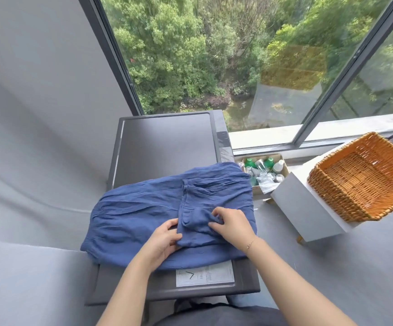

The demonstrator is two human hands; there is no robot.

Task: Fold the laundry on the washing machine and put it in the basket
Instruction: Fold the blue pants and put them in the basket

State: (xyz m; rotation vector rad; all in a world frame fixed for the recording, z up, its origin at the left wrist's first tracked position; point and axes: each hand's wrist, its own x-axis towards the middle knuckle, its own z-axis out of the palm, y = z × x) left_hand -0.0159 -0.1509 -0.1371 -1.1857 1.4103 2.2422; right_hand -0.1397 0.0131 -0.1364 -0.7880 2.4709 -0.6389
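A blue crinkled garment (139, 215) lies spread across the near half of the grey washing machine top (165, 147). One part of it is folded over onto the right side, forming a narrower flap. My left hand (165, 241) pinches the flap's lower left corner. My right hand (230, 224) grips the cloth of the flap with curled fingers. The wicker basket (364, 177) stands empty on a white stand to the right.
The white stand (308, 208) under the basket sits right of the machine. A cardboard box of bottles (263, 170) lies on the floor between machine and stand. A grey wall runs along the left; large windows are behind. A label (204, 276) is on the machine's front.
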